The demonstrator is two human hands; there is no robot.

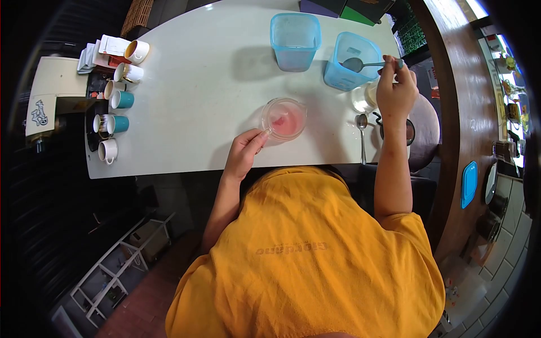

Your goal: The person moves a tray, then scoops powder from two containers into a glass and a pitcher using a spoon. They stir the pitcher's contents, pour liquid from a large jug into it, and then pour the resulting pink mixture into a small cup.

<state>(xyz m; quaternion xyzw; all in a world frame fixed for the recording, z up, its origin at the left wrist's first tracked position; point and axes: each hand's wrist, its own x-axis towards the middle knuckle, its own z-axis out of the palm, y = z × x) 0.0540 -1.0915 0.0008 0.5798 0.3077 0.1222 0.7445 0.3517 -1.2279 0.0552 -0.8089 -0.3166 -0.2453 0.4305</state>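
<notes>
My left hand pinches the handle of a clear glass cup with pink contents, near the front edge of the white table. In my right hand is the handle of a dark spoon, its bowl over the opening of the right blue container. A second blue container stands to the left of that one. Below my right hand, a clear glass jar is partly covered by the hand. A metal spoon lies on the table beside my right forearm.
Several cups, among them a teal one, line the table's left end. A round dark item shows partly behind my right forearm. Dark boxes sit at the back edge. A round stool stands at the right.
</notes>
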